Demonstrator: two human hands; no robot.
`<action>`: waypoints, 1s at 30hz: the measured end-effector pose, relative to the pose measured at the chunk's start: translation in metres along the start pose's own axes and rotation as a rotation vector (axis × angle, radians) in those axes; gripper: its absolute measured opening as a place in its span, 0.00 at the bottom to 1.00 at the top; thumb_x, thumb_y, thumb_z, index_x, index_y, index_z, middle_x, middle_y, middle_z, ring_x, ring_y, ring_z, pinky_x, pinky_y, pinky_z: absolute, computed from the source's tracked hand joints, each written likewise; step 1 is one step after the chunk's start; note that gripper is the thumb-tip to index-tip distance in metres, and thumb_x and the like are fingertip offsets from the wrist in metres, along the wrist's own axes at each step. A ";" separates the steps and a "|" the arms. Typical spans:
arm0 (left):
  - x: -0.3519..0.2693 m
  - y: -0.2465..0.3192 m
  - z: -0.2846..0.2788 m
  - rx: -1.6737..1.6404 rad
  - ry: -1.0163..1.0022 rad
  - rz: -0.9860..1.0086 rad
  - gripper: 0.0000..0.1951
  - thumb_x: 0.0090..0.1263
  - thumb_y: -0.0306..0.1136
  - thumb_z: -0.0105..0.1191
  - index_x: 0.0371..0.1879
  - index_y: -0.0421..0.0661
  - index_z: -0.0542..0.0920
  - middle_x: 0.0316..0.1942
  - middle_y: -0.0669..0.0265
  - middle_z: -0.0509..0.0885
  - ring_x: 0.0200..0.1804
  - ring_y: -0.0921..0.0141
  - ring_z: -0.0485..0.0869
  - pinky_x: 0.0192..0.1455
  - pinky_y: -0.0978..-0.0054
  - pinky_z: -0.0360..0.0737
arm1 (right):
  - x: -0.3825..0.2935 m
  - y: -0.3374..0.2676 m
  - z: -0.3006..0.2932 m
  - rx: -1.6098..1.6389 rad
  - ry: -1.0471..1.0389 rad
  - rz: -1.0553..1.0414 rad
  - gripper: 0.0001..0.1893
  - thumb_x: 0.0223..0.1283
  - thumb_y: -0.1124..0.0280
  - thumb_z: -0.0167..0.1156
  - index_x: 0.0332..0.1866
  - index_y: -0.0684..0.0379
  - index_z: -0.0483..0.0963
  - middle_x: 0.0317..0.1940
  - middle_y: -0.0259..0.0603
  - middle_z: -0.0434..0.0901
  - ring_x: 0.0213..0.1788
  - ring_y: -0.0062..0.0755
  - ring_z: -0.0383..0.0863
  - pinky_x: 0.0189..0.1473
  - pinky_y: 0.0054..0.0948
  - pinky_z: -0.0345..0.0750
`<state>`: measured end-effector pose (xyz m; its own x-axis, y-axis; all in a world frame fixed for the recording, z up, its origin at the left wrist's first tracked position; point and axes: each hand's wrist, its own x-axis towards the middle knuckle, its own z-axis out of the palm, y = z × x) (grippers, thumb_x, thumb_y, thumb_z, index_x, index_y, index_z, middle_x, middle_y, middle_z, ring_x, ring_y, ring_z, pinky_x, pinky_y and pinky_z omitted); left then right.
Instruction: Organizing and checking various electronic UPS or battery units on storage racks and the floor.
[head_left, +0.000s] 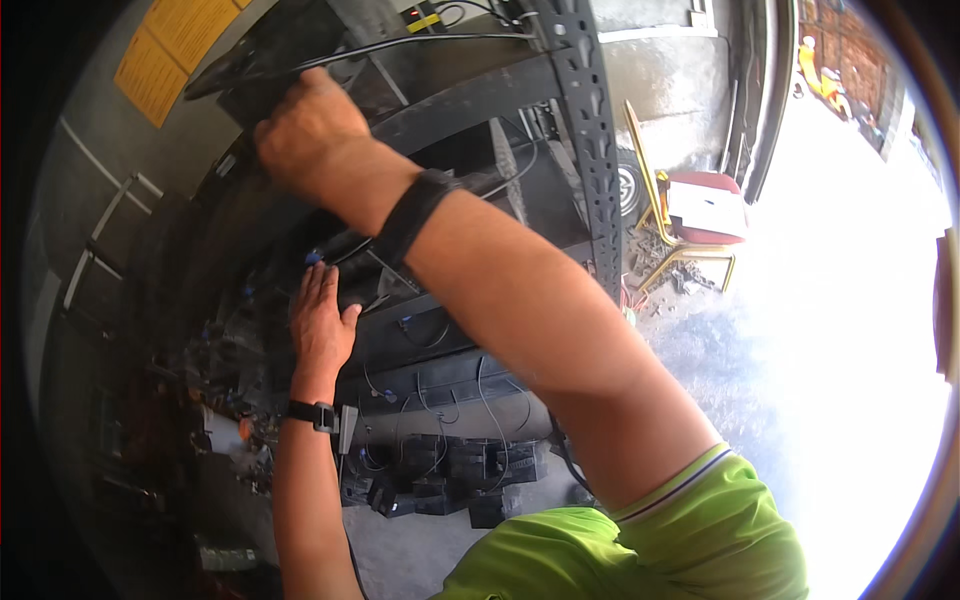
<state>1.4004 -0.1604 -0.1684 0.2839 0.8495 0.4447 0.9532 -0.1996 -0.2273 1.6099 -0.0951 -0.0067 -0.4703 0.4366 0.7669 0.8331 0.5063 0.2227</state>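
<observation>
My right hand (315, 135) is raised at the upper left, its fingers curled, next to a thin black rod or cable (405, 45) that runs across the upper part of a dark metal shelving rack (589, 142). Blur and the back of the hand hide whether the fingers hold it. Lower down, my left hand (322, 322) lies with fingers extended against dark items on the rack, just below a small blue connector (313, 257). Nothing shows in its grasp. Black cables with small blue ends (390, 395) hang from the lower shelf edge.
Several black box-shaped units (487, 465) stand on the floor below the rack. Right of the rack are a red-seated chair (705, 210) with papers on it, a wheel (628, 187) and scattered small metal parts (679, 274). Yellow sheets (172, 52) hang on the wall.
</observation>
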 end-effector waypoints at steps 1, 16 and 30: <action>-0.001 -0.001 -0.002 0.026 -0.011 -0.014 0.34 0.62 0.35 0.68 0.68 0.40 0.72 0.73 0.50 0.69 0.76 0.54 0.65 0.79 0.60 0.62 | 0.001 -0.003 0.000 0.003 0.022 -0.001 0.14 0.69 0.59 0.51 0.47 0.48 0.83 0.44 0.30 0.89 0.53 0.30 0.84 0.61 0.38 0.66; -0.004 0.002 -0.007 0.031 -0.009 -0.052 0.35 0.62 0.39 0.68 0.69 0.44 0.72 0.74 0.46 0.67 0.77 0.51 0.63 0.77 0.55 0.63 | -0.008 0.005 0.023 -0.052 0.266 -0.032 0.10 0.65 0.70 0.58 0.49 0.52 0.77 0.42 0.34 0.83 0.51 0.35 0.81 0.59 0.37 0.70; -0.059 -0.022 0.005 -0.130 -0.258 -0.051 0.35 0.61 0.40 0.68 0.68 0.42 0.73 0.78 0.53 0.59 0.79 0.55 0.58 0.77 0.51 0.62 | -0.093 -0.086 0.134 0.551 0.022 -0.154 0.17 0.57 0.77 0.64 0.53 0.61 0.76 0.47 0.48 0.78 0.54 0.54 0.76 0.56 0.46 0.76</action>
<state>1.3619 -0.2036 -0.1939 0.2154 0.9529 0.2135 0.9756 -0.2005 -0.0896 1.5426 -0.0797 -0.1781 -0.5632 0.3145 0.7642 0.4777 0.8785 -0.0094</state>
